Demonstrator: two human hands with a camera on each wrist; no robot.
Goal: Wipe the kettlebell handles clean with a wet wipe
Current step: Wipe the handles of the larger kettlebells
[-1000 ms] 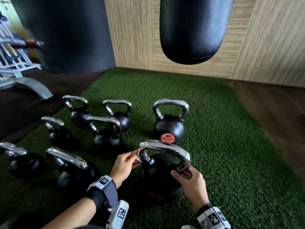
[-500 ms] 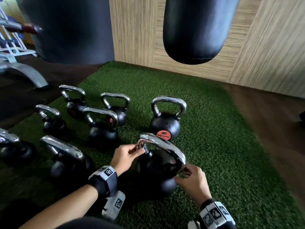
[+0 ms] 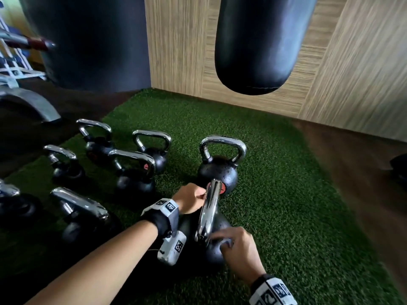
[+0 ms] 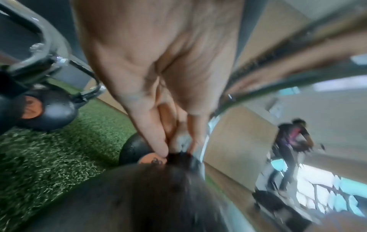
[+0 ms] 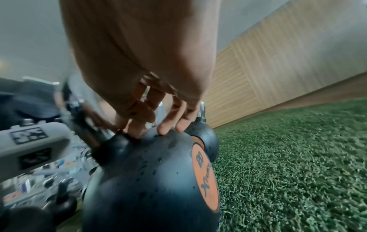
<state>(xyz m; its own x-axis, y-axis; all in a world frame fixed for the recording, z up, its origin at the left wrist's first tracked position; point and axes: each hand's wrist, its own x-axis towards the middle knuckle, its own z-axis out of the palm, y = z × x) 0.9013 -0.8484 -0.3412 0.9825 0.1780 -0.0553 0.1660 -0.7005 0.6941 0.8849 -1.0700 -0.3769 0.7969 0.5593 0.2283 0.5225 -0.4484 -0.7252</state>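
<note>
The nearest black kettlebell (image 3: pixel 217 252) stands on the green turf with its chrome handle (image 3: pixel 208 212) edge-on to me. My left hand (image 3: pixel 191 198) is at the handle's far end. In the left wrist view its fingertips (image 4: pixel 158 146) pinch a small pale wet wipe (image 4: pixel 183 139) beside the chrome handle (image 4: pixel 248 67). My right hand (image 3: pixel 237 249) is at the near end. Its straight fingers (image 5: pixel 164 125) press on top of the bell (image 5: pixel 149 180) by the handle's base. The bell's skin shows droplets, and its side carries an orange label (image 5: pixel 206 177).
A second kettlebell (image 3: pixel 218 170) with an orange label stands just behind. Several smaller kettlebells (image 3: pixel 132 170) crowd the turf to the left. A black punch bag (image 3: pixel 259 40) hangs overhead in front of a wood-panel wall. Dark wooden floor (image 3: pixel 363 172) borders the turf (image 3: pixel 286 205) on the right.
The nearest kettlebell has turned, so its handle went from broadside to edge-on. My left hand moved to the far end with it and my right hand came to the near end.
</note>
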